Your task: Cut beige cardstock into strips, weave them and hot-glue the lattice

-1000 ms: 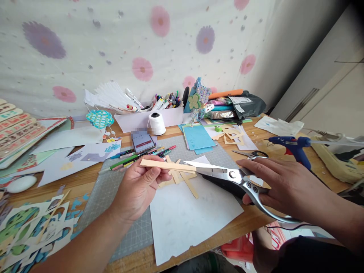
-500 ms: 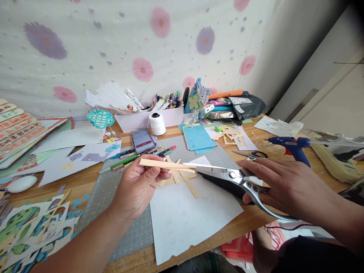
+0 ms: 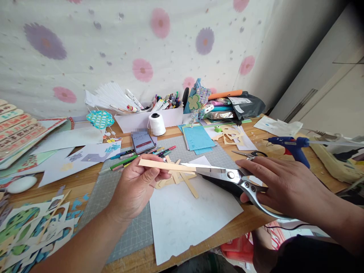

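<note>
the way between the left hand (image 3: 136, 185) and the right hand (image 3: 284, 182) is barred by the pale strip (image 3: 162, 165) and the large scissors (image 3: 231, 175). on the near side, room is left over the white sheet (image 3: 193, 223). beyond the left hand, the way is crowded by the pens (image 3: 123, 162), the phone (image 3: 143, 142) and the thread spool (image 3: 157, 125); beyond the right hand, it is blocked by the small scissors (image 3: 250, 155) and the glue gun (image 3: 291, 143).

On the wooden table (image 3: 81, 183) are a grey mat (image 3: 129, 231), a blue glue gun (image 3: 290, 142) and a white spool of thread (image 3: 157, 125).
</note>
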Action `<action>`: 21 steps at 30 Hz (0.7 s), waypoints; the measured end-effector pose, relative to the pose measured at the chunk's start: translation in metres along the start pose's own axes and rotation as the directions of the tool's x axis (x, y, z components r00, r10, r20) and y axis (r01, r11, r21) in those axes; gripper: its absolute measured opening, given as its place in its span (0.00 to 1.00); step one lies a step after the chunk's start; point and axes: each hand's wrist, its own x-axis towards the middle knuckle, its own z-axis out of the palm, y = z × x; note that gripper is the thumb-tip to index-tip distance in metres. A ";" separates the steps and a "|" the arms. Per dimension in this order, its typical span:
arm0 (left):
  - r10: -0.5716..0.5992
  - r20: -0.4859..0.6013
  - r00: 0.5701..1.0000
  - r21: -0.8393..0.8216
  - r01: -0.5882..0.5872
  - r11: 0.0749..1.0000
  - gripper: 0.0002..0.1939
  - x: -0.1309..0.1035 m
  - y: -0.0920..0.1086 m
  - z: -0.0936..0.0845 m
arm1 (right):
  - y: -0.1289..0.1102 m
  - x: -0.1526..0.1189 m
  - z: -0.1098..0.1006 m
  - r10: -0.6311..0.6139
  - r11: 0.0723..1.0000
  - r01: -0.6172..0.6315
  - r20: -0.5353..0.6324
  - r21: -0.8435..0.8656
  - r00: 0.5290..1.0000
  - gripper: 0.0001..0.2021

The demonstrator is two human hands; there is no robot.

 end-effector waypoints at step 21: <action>0.008 -0.004 1.000 0.024 -0.008 1.000 0.09 -0.001 0.000 0.005 | -0.003 0.004 0.000 -0.040 0.999 0.039 -0.063 -0.016 0.997 0.17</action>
